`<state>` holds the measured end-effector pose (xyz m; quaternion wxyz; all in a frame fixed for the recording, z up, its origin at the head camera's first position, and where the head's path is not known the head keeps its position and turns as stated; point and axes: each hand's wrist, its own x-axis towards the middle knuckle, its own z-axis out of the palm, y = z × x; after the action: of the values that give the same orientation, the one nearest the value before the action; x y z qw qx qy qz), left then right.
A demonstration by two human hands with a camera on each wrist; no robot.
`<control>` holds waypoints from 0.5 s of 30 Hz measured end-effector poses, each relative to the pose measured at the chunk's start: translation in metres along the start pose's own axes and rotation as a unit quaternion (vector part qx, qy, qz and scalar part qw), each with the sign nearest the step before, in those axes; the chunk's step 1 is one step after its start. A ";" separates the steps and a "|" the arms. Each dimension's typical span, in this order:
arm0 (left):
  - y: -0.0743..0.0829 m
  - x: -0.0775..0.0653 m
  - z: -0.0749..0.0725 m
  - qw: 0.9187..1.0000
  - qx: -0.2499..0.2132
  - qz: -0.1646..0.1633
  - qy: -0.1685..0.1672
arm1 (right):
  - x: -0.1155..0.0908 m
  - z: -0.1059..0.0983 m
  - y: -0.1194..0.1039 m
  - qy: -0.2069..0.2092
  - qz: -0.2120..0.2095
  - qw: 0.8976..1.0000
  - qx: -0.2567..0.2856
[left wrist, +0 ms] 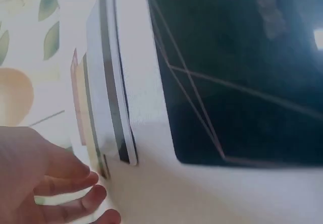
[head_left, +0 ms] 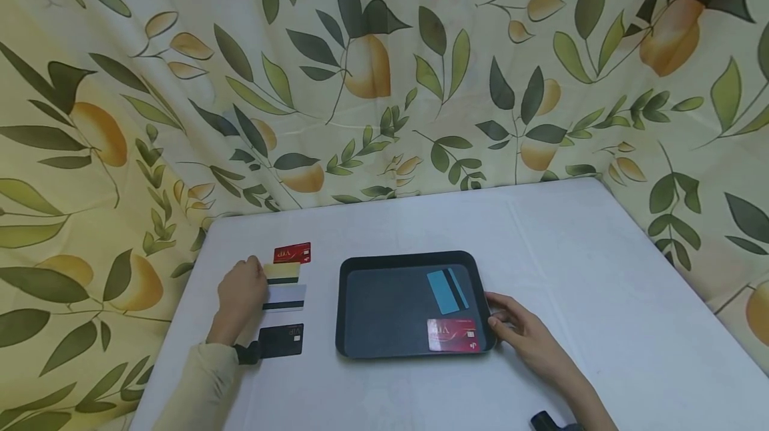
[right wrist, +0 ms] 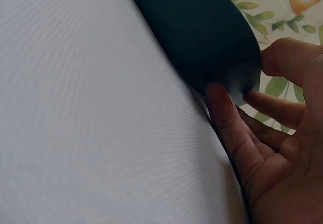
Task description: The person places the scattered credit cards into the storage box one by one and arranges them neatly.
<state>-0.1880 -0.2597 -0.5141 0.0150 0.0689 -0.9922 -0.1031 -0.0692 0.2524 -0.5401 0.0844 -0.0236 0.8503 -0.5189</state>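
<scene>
My left hand point(head_left: 242, 297) is at the left end of a gold card point(head_left: 282, 272) with a dark stripe, thumb and forefinger pinching its edge. In the left wrist view those fingertips point(left wrist: 91, 176) meet right at the card's end. A red VIP card point(head_left: 292, 253) lies just behind it; a silver-lilac striped card point(head_left: 285, 297) and a black VIP card point(head_left: 281, 340) lie in front. My right hand point(head_left: 529, 334) grips the right rim of a dark tray point(head_left: 384, 311), thumb and fingers around its edge. Inside the tray are a blue striped card point(head_left: 444, 291) and a red VIP card point(head_left: 452, 335).
The cards and tray are on a table with a white cloth point(head_left: 541, 251). A patterned curtain point(head_left: 444, 84) hangs behind the table and along its sides. Dark wrist straps show at the left wrist point(head_left: 246, 353) and right forearm point(head_left: 547, 421).
</scene>
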 end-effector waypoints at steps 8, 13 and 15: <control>0.017 -0.004 -0.007 0.980 0.101 0.167 0.033 | -0.001 -0.001 0.000 0.001 0.005 1.000 -0.001; 0.034 -0.013 -0.015 0.955 0.121 0.262 0.070 | 0.000 -0.001 -0.002 -0.002 -0.002 1.000 0.002; 0.042 -0.017 -0.020 0.943 0.128 0.294 0.088 | 0.000 -0.001 -0.003 -0.004 -0.007 1.000 0.002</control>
<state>-0.1760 -0.2208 -0.4866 0.1229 -0.2159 -0.9678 0.0407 -0.0694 0.2519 -0.5371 0.0842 -0.0312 0.8487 -0.5213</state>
